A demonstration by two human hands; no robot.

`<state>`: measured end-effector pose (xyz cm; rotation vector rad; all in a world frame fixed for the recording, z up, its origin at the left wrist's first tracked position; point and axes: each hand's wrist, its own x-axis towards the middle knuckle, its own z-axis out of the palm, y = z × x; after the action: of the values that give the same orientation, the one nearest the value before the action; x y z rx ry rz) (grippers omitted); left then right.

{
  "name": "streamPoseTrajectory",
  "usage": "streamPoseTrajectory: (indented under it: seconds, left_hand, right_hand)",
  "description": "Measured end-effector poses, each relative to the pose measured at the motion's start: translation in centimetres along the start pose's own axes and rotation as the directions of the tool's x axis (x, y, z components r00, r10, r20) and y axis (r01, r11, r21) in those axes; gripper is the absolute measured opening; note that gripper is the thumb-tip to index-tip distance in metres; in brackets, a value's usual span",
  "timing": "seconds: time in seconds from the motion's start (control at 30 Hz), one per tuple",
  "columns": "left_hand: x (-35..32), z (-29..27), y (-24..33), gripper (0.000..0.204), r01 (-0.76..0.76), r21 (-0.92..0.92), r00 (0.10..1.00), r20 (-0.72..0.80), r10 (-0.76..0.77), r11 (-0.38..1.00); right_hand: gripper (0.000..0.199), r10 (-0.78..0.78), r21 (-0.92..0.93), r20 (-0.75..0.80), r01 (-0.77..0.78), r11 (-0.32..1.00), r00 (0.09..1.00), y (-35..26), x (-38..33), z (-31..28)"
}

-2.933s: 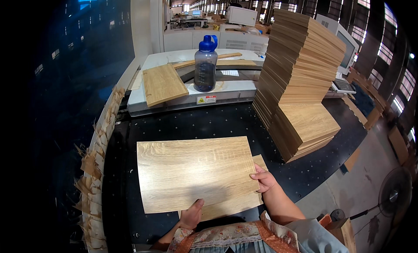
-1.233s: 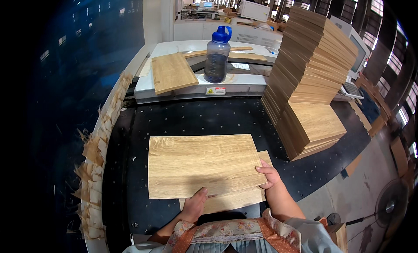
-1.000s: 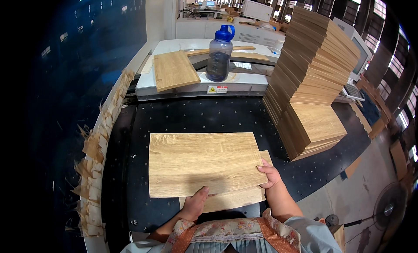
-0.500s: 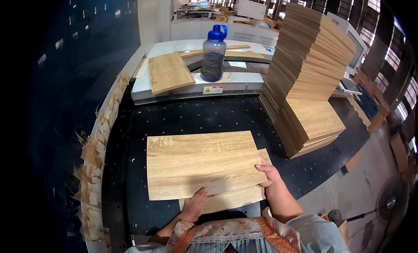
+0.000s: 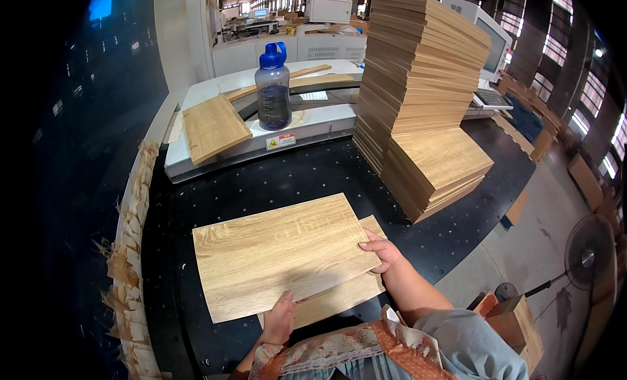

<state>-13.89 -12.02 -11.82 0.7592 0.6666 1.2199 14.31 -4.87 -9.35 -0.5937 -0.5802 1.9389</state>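
A rectangular wood-grain panel (image 5: 281,252) is held between my two hands, tilted over the black table. At its near edge my left hand (image 5: 281,318) is closed, the thumb on top. The right edge is gripped by my right hand (image 5: 380,250), thumb on the upper face and fingers underneath. Beneath it, a second wood-grain panel (image 5: 343,300) shows along the near and right sides; most of it is hidden. To the right rises a tall stack of similar panels (image 5: 418,86), with a lower pile (image 5: 444,159) at its front.
The black table (image 5: 274,177) is dotted with small studs. Behind it, a white ledge (image 5: 326,122) carries a blue-capped water bottle (image 5: 273,96) and a loose wooden board (image 5: 214,128). Torn tape pieces (image 5: 127,269) line the left edge. A fan (image 5: 588,257) stands at right.
The view has turned right, so the surroundings shift left in the picture. Both hands keep hold of the upper panel, which appears slightly rotated.
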Motion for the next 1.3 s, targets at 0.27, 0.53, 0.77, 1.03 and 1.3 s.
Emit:
streamPoseTrajectory:
  seconds: [0.27,0.53,0.77,1.03,1.3]
  left_hand:
    - [-0.5,-0.6,-0.6,0.038,0.086,0.031,0.993,-0.082,-0.083,0.996]
    - [-0.8,-1.5,-1.1,0.035,0.128,0.041,0.982,-0.148,-0.121,0.991]
    - [-1.0,-2.1,-0.4,0.037,0.083,-0.241,0.934,-0.318,-0.16,0.967]
    - [0.1,-1.6,1.6,0.042,-0.172,-0.412,0.971,-0.223,0.084,0.895]
    - [0.5,-3.0,0.7,0.043,-0.266,-0.378,0.939,-0.308,0.151,0.887]
  right_hand:
    - [0.065,0.007,0.033,0.014,-0.008,0.999,1.0,0.0,-0.2,-0.2]
    - [0.063,-0.024,-0.006,0.037,0.025,1.0,0.999,0.6,0.1,-0.5]
    - [0.048,-0.011,-0.228,-0.078,-0.007,0.974,0.997,-1.6,1.7,1.6]
    - [0.031,-0.581,-0.939,0.163,-0.056,-0.34,0.797,-6.3,13.6,0.5]
    - [0.024,-0.54,-0.76,0.11,-0.28,-0.587,0.834,-5.5,20.6,-2.7]
